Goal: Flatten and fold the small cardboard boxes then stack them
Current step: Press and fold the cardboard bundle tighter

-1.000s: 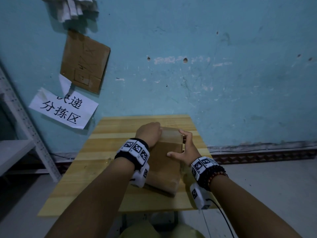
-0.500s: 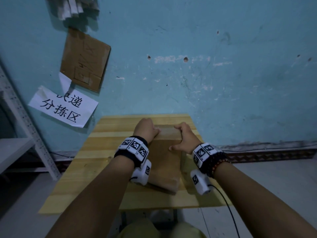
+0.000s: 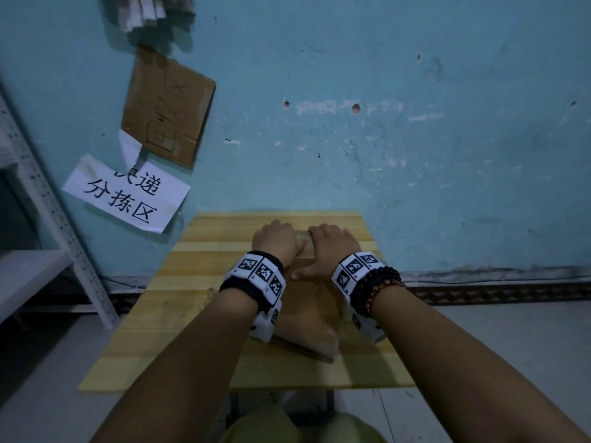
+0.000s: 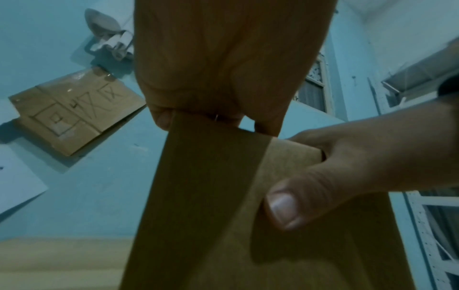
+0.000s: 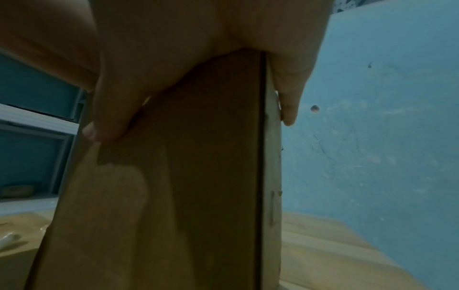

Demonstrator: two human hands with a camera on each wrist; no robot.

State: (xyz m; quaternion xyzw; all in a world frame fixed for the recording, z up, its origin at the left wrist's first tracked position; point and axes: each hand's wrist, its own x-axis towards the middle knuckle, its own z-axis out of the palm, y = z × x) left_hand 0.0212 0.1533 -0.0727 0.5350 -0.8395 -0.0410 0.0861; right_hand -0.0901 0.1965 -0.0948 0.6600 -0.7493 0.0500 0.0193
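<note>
A brown cardboard box (image 3: 307, 311) lies on the wooden table (image 3: 192, 282), right of the middle, running from near the front edge toward the far edge that meets the blue wall (image 3: 415, 155). The left hand (image 3: 277, 242) and the right hand (image 3: 329, 247) sit side by side on the box's far end, almost touching. The left wrist view shows the left hand's fingers curled over the top edge of a cardboard panel, gripping it; the right hand's thumb (image 4: 283, 206) lies flat on the face while its other fingers wrap behind (the right wrist view shows the same pinch across the panel's thickness). Bare table lies open along the whole left side and in a strip at the far edge; on the right only a narrow margin is left before the table's edge. A clear scrap — too small to identify — lies left of the box. Compared with a second ago, both hands have moved farther along the box toward the wall and drawn together, and the right hand's fingers, then spread at the side, now close over the end.
</note>
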